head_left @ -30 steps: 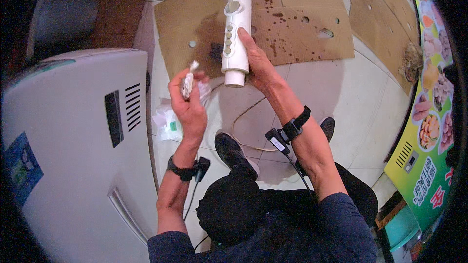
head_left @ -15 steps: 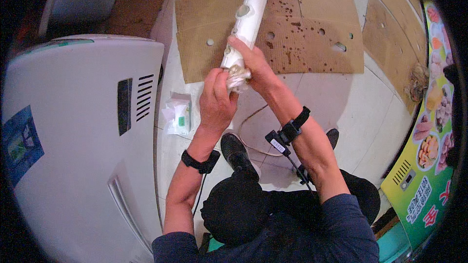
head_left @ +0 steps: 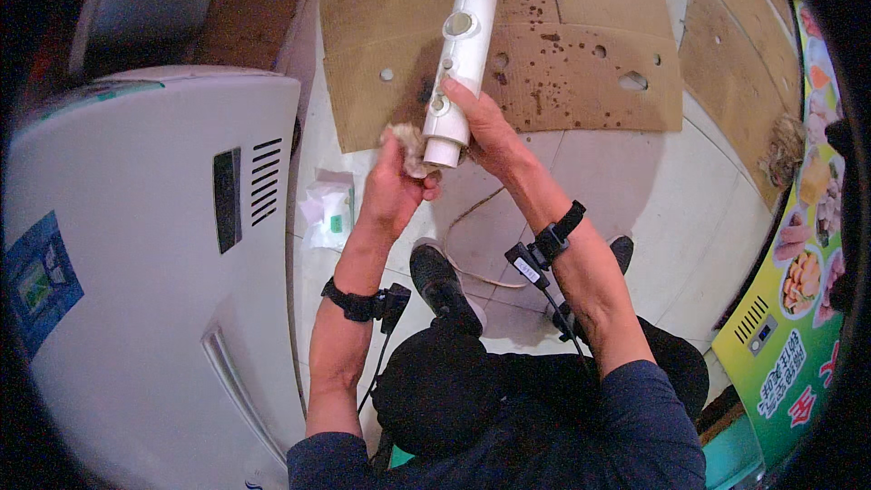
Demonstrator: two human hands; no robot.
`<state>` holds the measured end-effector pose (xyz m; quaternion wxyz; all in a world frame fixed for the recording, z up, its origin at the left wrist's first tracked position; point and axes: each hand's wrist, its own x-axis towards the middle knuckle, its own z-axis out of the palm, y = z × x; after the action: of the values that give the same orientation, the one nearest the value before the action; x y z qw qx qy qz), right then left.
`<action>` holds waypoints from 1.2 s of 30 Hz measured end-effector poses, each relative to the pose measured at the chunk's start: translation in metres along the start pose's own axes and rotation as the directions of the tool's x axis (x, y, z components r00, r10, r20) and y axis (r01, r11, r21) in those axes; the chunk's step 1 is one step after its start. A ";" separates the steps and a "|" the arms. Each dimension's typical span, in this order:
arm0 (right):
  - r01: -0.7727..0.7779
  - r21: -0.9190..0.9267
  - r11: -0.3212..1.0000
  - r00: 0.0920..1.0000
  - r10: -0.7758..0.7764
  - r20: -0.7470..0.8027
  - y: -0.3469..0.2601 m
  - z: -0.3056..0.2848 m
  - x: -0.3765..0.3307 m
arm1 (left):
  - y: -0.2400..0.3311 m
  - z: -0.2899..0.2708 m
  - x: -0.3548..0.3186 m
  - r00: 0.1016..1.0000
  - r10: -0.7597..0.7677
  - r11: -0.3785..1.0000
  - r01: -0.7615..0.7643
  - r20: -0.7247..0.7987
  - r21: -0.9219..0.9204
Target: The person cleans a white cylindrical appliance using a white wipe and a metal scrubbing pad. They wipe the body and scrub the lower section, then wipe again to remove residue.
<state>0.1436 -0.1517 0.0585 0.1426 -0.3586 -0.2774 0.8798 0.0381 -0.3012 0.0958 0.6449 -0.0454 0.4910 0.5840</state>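
Floor: pale tiles, stained cardboard sheet (head_left: 581, 63) ahead of you.
Right hand (head_left: 485, 127): closed around the white tube (head_left: 463, 54), held above the cardboard.
Left hand (head_left: 395, 191): pinching a crumpled wad (head_left: 406, 141) at the tube's lower end.
Risk: your one-handed hold may let the tube slip.
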 end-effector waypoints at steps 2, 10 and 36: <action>0.026 0.025 0.999 0.998 -0.027 0.048 -0.004 -0.002 0.000 | -0.003 -0.004 -0.002 0.996 0.055 0.996 -0.060 -0.077 -0.062; -0.036 -0.199 0.979 0.999 0.039 0.013 0.001 -0.025 0.003 | -0.015 -0.005 0.036 0.968 0.249 0.958 -0.239 -0.045 0.158; 0.142 0.453 0.880 0.988 -0.157 -0.005 -0.046 -0.070 -0.025 | -0.050 0.014 0.045 0.674 0.716 0.360 -0.580 0.182 0.731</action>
<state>0.2129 -0.0985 0.0581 0.2852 -0.2789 -0.0942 0.9121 0.0784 -0.2760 0.0465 0.2755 0.3688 0.7113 0.5312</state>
